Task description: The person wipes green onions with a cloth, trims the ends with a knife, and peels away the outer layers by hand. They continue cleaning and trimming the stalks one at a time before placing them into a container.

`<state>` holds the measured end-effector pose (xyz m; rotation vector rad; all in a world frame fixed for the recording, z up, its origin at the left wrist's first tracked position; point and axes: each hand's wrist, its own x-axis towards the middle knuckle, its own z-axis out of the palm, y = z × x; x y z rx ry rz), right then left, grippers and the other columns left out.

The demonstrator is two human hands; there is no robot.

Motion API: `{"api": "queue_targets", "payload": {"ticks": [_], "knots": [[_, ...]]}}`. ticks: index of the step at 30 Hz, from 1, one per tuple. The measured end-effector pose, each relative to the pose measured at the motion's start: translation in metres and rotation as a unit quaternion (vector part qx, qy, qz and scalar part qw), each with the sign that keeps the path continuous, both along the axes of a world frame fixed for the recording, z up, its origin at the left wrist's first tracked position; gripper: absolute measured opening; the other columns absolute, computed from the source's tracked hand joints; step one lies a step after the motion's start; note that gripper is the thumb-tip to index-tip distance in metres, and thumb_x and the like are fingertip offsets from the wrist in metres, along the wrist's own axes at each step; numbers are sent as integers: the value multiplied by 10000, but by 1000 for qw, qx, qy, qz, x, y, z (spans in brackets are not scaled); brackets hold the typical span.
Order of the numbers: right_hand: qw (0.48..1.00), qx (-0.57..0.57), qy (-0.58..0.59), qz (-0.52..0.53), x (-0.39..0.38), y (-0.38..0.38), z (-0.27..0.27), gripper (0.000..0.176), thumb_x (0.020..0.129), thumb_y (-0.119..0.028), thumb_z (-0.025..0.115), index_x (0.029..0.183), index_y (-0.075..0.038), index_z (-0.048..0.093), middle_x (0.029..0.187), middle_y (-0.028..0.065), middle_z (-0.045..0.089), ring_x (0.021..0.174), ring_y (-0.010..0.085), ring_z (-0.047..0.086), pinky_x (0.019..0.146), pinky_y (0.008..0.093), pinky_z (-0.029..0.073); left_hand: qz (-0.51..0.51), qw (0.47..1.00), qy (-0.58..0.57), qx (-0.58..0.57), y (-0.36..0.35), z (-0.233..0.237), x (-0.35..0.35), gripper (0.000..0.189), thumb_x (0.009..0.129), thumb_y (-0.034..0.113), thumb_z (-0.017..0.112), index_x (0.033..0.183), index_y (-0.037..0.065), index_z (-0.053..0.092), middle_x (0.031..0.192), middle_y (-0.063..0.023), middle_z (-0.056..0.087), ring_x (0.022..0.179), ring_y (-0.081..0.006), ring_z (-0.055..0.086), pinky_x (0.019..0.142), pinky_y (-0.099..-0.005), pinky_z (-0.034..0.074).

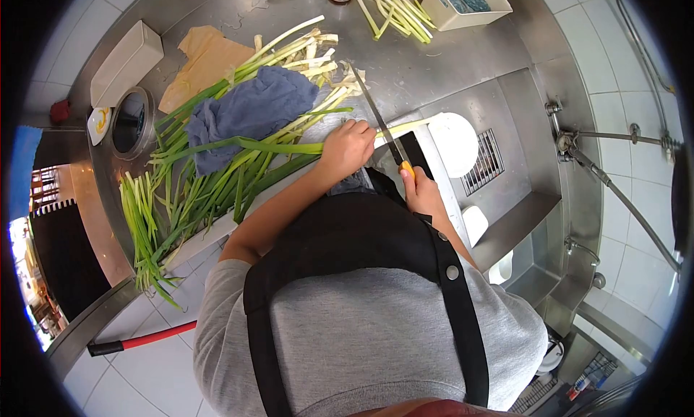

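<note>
My left hand (pixel 349 149) is closed around a long green onion (pixel 278 147), its pale end sticking out to the right past my fingers. In my right hand (pixel 423 194) is a knife (pixel 376 115) by its yellow handle, the long blade pointing away from me and crossing over the onion just right of my left fingers. A big pile of green onions (pixel 217 182) lies to the left, leaves toward me and root ends at the back. Across the pile is draped a blue-grey cloth (pixel 253 113).
A white round plate or lid (pixel 454 145) rests at the sink's edge, beside a drain grate (pixel 483 162). Trimmed stalks (pixel 397 14) lie at the back near a white bin (pixel 470 18). Brown paper (pixel 202 64) and another white bin (pixel 127 64) are at left. A faucet (pixel 567 140) stands right.
</note>
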<state>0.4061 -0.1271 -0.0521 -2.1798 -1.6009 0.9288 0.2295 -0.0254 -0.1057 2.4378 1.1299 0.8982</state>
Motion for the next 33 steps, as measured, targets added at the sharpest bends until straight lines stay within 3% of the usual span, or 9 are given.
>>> {"api": "queue_targets", "payload": {"ticks": [11, 13, 25, 28, 30, 33], "knots": [[999, 19, -41, 31, -17, 23, -14, 403, 944, -380, 430, 945, 10, 528, 743, 315, 590, 745, 492, 577, 647, 558, 450, -9, 999, 14, 28, -4, 0, 3, 63, 742, 104, 624, 774, 71, 581, 771, -51, 529, 764, -246, 548, 655, -360, 479], [999, 17, -36, 24, -20, 29, -15, 405, 942, -380, 436, 944, 14, 528, 750, 311, 593, 747, 491, 576, 651, 555, 450, 13, 1000, 10, 11, -4, -2, 3, 109, 697, 89, 645, 792, 82, 592, 773, -48, 526, 793, -233, 552, 672, -343, 480], [999, 34, 14, 20, -20, 47, -19, 437, 940, -376, 449, 954, 50, 548, 782, 308, 599, 797, 484, 575, 687, 537, 457, 14, 999, 12, 29, -3, -2, 3, 104, 702, 88, 637, 764, 73, 556, 769, -58, 518, 771, -239, 554, 645, -352, 485], [998, 56, 31, 24, -17, 49, -16, 442, 943, -377, 445, 951, 52, 552, 763, 296, 604, 726, 456, 602, 647, 502, 476, 41, 999, 4, -5, -3, -1, 1, 102, 762, 124, 622, 837, 67, 583, 810, -66, 551, 745, -265, 586, 624, -369, 489], [989, -59, 135, -19, -19, 54, -8, 455, 948, -378, 435, 966, 61, 552, 728, 272, 610, 616, 402, 621, 571, 450, 489, 43, 999, 16, -29, 0, 2, -2, 106, 771, 131, 618, 850, 71, 580, 819, -68, 553, 723, -274, 596, 606, -375, 491], [985, -38, 165, -18, -26, 57, -12, 467, 951, -383, 427, 986, 66, 550, 694, 249, 609, 539, 353, 617, 507, 413, 481, 49, 997, 38, -49, 5, 3, -10, 117, 786, 144, 612, 880, 82, 580, 836, -73, 558, 664, -289, 609, 566, -383, 493]]}}
